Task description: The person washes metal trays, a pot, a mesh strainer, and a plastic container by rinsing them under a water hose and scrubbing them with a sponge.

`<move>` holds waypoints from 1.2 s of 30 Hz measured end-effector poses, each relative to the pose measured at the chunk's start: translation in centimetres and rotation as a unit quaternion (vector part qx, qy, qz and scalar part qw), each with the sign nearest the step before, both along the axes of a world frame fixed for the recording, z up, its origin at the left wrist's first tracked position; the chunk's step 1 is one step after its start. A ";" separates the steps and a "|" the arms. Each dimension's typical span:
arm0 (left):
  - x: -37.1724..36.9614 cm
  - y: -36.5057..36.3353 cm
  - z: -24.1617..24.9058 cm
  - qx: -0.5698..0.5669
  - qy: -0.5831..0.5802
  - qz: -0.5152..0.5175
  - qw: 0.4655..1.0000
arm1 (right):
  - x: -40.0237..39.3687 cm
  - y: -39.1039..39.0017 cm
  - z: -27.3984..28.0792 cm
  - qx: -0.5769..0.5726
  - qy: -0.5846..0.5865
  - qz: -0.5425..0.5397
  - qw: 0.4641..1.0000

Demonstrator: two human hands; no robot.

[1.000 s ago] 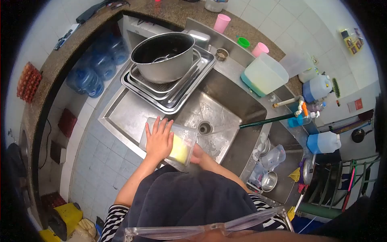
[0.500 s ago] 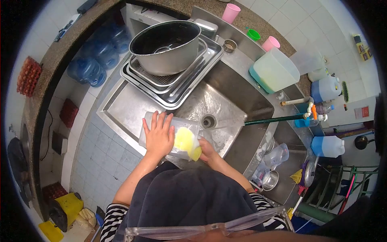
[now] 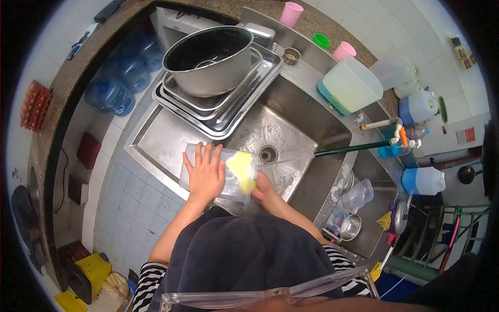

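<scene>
A clear, frosted plastic container (image 3: 235,190) lies on its side across the front edge of the steel sink. My left hand (image 3: 207,174) rests on top of it with spread fingers, their tips at the far edge, holding it steady. At the container's right end is my right hand (image 3: 264,188), its fingers partly hidden behind the plastic. It grips a soft yellow cloth (image 3: 240,166), which is blurred and spread over the container near that end. Just beyond is the sink drain (image 3: 268,154) in the wet basin (image 3: 293,140).
A large metal pot (image 3: 208,78) stands on stacked trays (image 3: 228,127) at the back left. A green hose (image 3: 353,148) runs from the tap into the basin. On the right ledge sits a tub of greenish liquid (image 3: 353,86). The second basin holds a steel bowl (image 3: 351,227) and plastic jugs.
The yellow cloth has shifted up and right along the container's end, with my right hand slightly higher. My left hand keeps its place on the container. The head view has tilted slightly.
</scene>
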State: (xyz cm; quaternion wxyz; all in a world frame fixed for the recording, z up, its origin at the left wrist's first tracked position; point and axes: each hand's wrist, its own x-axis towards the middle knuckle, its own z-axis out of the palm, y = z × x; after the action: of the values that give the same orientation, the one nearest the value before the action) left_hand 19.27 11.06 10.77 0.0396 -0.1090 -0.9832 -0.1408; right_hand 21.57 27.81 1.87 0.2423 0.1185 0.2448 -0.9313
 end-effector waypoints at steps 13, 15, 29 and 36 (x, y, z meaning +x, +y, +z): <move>-0.4 0.5 -0.3 -0.026 -0.010 0.036 0.999 | 0.6 2.2 0.6 0.074 0.001 -0.003 0.997; -0.3 0.5 -0.2 -0.027 -0.010 0.034 0.999 | -0.7 1.1 0.0 0.050 0.021 -0.010 0.998; -0.5 0.7 -0.2 -0.029 -0.017 0.032 0.999 | 0.0 2.0 0.8 0.126 0.061 0.066 0.988; -0.5 0.8 -0.5 -0.044 -0.012 0.033 0.998 | -1.5 -1.5 1.5 -0.014 -0.030 0.004 0.999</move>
State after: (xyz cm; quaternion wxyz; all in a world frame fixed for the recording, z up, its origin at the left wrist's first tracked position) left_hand 18.75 11.82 10.29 0.0280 -0.0762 -0.9919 -0.0977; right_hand 20.02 26.31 3.33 0.2549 0.1420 0.2249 -0.9297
